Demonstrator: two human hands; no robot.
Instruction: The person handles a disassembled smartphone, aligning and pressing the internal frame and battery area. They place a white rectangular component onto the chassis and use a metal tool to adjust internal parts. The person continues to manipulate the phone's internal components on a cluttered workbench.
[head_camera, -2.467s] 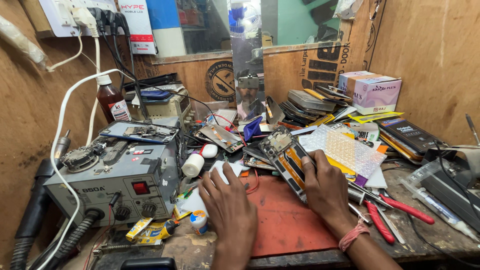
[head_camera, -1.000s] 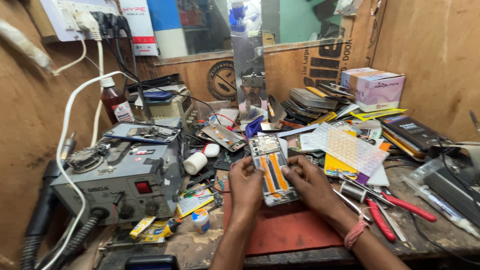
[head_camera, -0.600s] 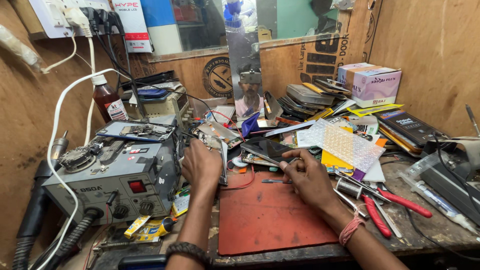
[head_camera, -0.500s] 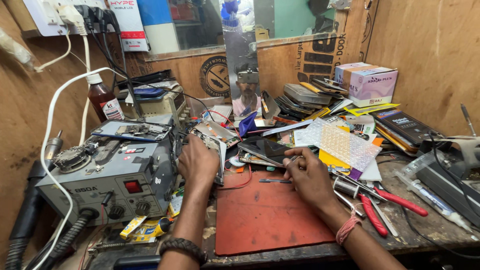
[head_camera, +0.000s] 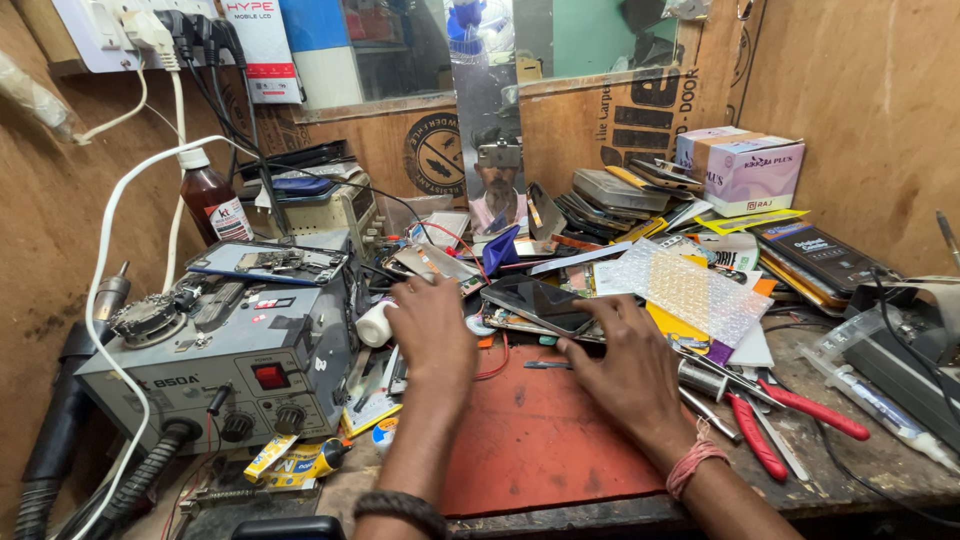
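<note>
My right hand (head_camera: 625, 360) lies at the far edge of a red work mat (head_camera: 540, 440). Its thumb and fingers pinch the near end of a dark-screened phone (head_camera: 540, 303) that rests on the pile of parts. My left hand (head_camera: 432, 325) reaches forward past the mat, beside a small white bottle (head_camera: 375, 323). Its fingertips sit on an opened phone body (head_camera: 432, 262), and they are hidden from me. Thin tweezers (head_camera: 545, 365) lie on the mat between my hands.
A grey hot-air rework station (head_camera: 225, 360) with a hose stands at the left, a brown bottle (head_camera: 213, 203) behind it. Red-handled pliers (head_camera: 790, 420), bubble wrap (head_camera: 690, 290), stacked phones (head_camera: 610, 195) and boxes (head_camera: 745, 170) crowd the right. Wooden walls close in on the sides.
Both hands held an opened phone over the mat, then put it away. My left hand has lowered onto the clutter, and my right hand has taken the dark-screened phone.
</note>
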